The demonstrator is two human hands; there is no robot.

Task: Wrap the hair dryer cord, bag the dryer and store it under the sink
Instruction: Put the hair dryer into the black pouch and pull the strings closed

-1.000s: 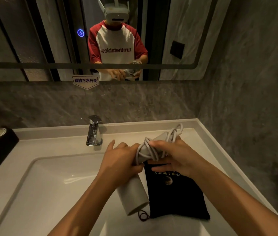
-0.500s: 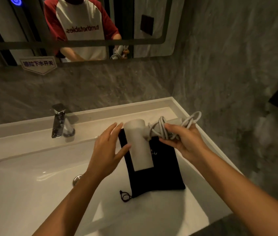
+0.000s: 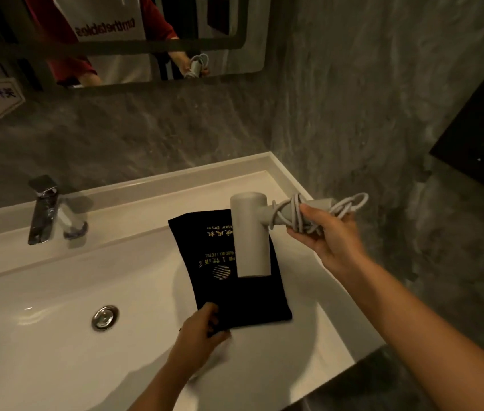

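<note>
Dryer (image 3: 252,235), then: being held up by its handle in the right hand (image 3: 328,235), barrel hanging down over the bag (image 3: 234,292), apart from it as far as can be judged. Resting under and ahead of the left hand (image 3: 202,329), on the right ledge of the sink (image 3: 42,321), lying flat, gold print facing up. Sitting well off to the left of both hands, tap (image 3: 43,210) and drain (image 3: 105,318), neither in play.

Clasping handle and cord (image 3: 297,218) together, right fingers pinning the coils, with a few loose loops poking out beyond the fist. Pinching the near edge of the bag, left fingers closing on the cloth; hard to tell whether gripping one layer or both, or where the mouth is.

Judging by all this: wrapping done, bagging just beginning. Not yet open, nothing inside.

Calling next for finding and spreading the mouth with the left hand, lifting one layer clear of the other. Then turning the dryer so the barrel leads in, keeping the coils pinned until cloth is covering them, since those stray loops are looking likely to snag on the opening or unwind. Storing under the sink coming after that; cupboard not in view.
</note>
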